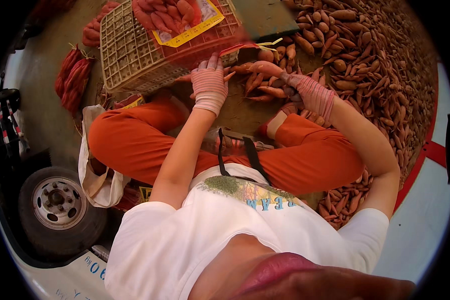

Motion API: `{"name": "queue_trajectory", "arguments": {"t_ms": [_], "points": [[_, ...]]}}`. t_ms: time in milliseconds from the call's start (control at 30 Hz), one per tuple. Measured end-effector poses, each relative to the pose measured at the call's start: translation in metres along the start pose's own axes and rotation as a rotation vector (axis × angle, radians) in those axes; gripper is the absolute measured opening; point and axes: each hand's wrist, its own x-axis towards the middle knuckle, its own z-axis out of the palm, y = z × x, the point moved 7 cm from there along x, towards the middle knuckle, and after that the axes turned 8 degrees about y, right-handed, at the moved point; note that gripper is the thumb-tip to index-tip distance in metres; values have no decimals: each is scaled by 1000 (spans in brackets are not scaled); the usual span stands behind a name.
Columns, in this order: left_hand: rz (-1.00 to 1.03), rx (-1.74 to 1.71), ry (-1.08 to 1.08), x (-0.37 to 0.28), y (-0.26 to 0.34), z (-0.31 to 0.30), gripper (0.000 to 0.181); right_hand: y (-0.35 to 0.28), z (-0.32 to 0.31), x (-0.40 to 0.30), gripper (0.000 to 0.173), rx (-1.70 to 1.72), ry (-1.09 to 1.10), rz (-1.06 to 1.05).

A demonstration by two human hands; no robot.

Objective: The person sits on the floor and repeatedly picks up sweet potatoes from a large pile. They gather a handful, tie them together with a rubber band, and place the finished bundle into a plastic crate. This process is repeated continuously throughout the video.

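Observation:
My left hand (210, 84), in a striped glove with bare fingertips, holds the edge of a red mesh bag (195, 50) against a plastic crate (129, 48). Slender sweet potato ends stick out on both sides of this hand, but how they lie beneath it is hidden. To the right, my right hand (310, 91), gloved alike, grips one end of a large sweet potato (266, 69); its other end points towards the bag's open mouth. Loose sweet potatoes (272, 91) lie on the floor below. On top of the crate rests a filled mesh bag (167, 15) with a yellow-edged label.
A large heap of sweet potatoes (363, 56) fills the right side. Filled red mesh bags (74, 77) lie at the left, near a white cloth bag (95, 157) and a vehicle wheel (58, 204). A green board (266, 18) lies beyond the crate.

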Motion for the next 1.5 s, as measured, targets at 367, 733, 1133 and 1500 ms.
{"name": "queue_trajectory", "arguments": {"t_ms": [367, 733, 1133, 1500], "points": [[270, -630, -205, 33, -16, -128, 36, -24, 146, 25, 27, 677, -247, 8], [523, -828, -289, 61, -49, -160, 36, -147, 220, 106, 37, 224, -227, -618], [456, -985, -565, 61, -75, -158, 37, -233, 303, 178, 34, -987, 747, -1572], [191, -1246, -745, 67, -79, -137, 33, -243, 301, 143, 32, -1177, 599, -1561]]}}
